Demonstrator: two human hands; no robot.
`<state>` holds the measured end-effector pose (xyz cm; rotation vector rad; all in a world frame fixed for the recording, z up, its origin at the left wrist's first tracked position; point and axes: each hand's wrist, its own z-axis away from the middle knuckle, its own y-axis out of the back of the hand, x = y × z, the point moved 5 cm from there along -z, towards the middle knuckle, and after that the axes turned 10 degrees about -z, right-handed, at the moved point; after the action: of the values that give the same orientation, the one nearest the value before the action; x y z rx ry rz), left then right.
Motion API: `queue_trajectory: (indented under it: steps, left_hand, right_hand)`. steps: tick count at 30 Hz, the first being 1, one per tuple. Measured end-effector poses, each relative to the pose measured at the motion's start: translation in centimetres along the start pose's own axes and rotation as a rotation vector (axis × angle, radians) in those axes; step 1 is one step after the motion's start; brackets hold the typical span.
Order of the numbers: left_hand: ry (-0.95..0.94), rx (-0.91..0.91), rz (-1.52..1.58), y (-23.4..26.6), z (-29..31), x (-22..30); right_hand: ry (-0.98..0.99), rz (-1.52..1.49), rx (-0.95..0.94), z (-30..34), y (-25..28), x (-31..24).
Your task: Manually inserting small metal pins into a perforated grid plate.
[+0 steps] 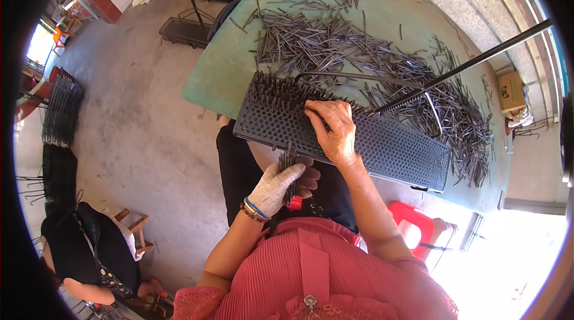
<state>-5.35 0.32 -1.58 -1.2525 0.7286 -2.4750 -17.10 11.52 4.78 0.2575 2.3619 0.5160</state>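
My left hand (275,188), in a white knitted glove, is closed round a bundle of thin black rods (288,160) that stick up past its fingers. My bare right hand (336,127) reaches over a long black perforated rack (394,149), its fingers pinched together beside the standing rods; what is between the fingertips is hidden. Along the rack's far left part, many short black rods (278,90) stand upright in the holes. The nearer and right-hand holes show no rods. The rack lies slanted across the table's near edge, just beyond my lap.
Loose black rods (311,36) are heaped over the green table (209,75). A metal bar (478,60) slants above the rack from the right. A red stool (412,215) is by my right elbow. Another person (89,248) sits at lower left. A cardboard box (512,91) stands far right.
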Motion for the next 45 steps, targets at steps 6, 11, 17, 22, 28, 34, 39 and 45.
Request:
queue_trajectory:
  steps: [6, 11, 17, 22, 28, 34, 39, 45]
  left_hand:
    - [0.027, -0.022, -0.035, -0.4, 0.0, -0.1]
    - [0.009, 0.009, 0.009, -0.2, 0.1, -0.4]
    - [0.036, 0.002, -0.032, -0.3, 0.2, 0.3]
    - [-0.004, 0.013, -0.061, 0.4, 0.0, -0.4]
    - [-0.046, 0.004, -0.052, 0.1, 0.0, -0.3]
    - [0.055, 0.04, -0.07, -0.7, 0.8, 0.7]
    - [0.034, 0.029, -0.132, 0.1, 0.0, -0.1]
    - [0.036, 0.046, -0.092, -0.1, -0.2, -0.3]
  right_hand:
    - [-0.071, -0.062, 0.037, 0.3, -0.1, 0.0]
    - [0.083, 0.029, 0.037, 0.4, -0.2, -1.1]
    - [0.082, 0.045, 0.006, -0.4, -0.3, -0.9]
    - [0.021, 0.045, -0.044, -1.5, -0.2, -0.7]
    - [-0.001, 0.08, -0.049, -0.7, -0.4, -0.3]
    - [0.039, 0.061, -0.02, 0.0, -0.3, -0.5]
    - [0.042, 0.095, -0.009, -0.1, -0.3, -0.5]
    - [0.017, 0.112, -0.002, -1.2, -0.5, -0.8]
